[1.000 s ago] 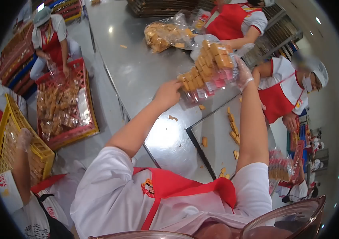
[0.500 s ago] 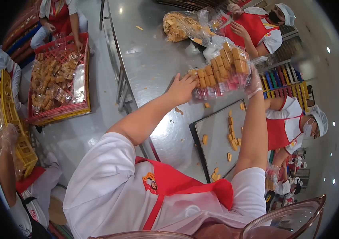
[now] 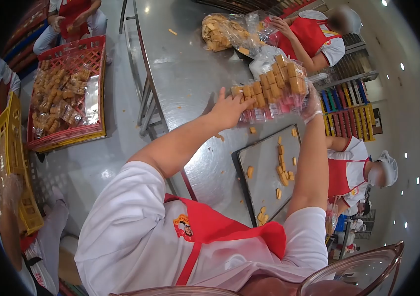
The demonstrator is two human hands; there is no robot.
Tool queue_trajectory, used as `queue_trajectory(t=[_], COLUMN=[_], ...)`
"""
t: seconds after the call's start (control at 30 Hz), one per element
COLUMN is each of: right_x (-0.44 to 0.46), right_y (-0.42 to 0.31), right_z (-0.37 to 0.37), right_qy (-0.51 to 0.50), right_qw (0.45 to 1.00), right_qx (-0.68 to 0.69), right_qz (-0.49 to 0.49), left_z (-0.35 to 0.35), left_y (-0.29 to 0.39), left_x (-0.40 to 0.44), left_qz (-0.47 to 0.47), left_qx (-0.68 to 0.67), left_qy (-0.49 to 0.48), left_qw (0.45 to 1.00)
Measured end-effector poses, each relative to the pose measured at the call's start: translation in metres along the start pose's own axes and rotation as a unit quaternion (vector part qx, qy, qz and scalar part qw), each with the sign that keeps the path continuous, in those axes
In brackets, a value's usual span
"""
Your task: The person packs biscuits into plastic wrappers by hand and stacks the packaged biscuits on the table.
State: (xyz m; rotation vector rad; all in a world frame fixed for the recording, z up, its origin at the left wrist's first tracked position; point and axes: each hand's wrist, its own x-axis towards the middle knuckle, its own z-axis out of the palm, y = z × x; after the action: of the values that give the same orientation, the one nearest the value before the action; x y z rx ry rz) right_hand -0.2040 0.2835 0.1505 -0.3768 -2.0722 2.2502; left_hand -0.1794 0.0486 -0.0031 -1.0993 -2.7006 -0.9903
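A row of clear packs of brown biscuits stands side by side over the metal table. My right hand, in a clear plastic glove, is closed against the right end of the row. At the left end, my left hand has its fingers spread, with the fingertips touching the nearest packs. Nearer to me, a dark-edged tray holds loose biscuit pieces. A large clear bag of broken pieces lies beyond the row.
Co-workers in red aprons are at the far side and at the right. A red crate of packed biscuits stands on the left, near a seated person. A yellow crate is at the far left with a co-worker's gloved hand.
The view has shifted, so the crates and tray sit differently. My left hand's fingers have spread over the left end of the row. The co-worker across the table has changed hand position.
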Motion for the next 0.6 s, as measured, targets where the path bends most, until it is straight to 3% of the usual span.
queue_trajectory(t=[0.07, 0.17, 0.27, 0.47, 0.6], right_x=[-0.002, -0.002, -0.004, -0.002, 0.003], right_y=[-0.001, -0.004, -0.004, -0.002, -0.001], right_z=[0.002, 0.003, 0.008, 0.002, -0.002], right_qy=[0.001, 0.025, 0.008, -0.024, -0.009], right_qw=[1.000, 0.999, 1.000, 1.000, 1.000], right_qx=[0.012, -0.017, -0.011, -0.003, 0.010], right_qz=[-0.004, 0.014, -0.024, -0.009, 0.004], left_z=[-0.009, -0.016, -0.015, -0.020, -0.019], left_y=[0.001, 0.007, 0.010, 0.009, 0.008], left_x=[0.005, 0.008, 0.009, 0.023, 0.035], left_qz=[-0.011, -0.001, 0.082, 0.129, 0.124], left_qx=[-0.014, 0.019, 0.082, 0.105, 0.031], left_qy=[-0.048, 0.015, 0.118, 0.088, 0.128], left_qw=[0.999, 1.000, 0.986, 0.982, 0.983])
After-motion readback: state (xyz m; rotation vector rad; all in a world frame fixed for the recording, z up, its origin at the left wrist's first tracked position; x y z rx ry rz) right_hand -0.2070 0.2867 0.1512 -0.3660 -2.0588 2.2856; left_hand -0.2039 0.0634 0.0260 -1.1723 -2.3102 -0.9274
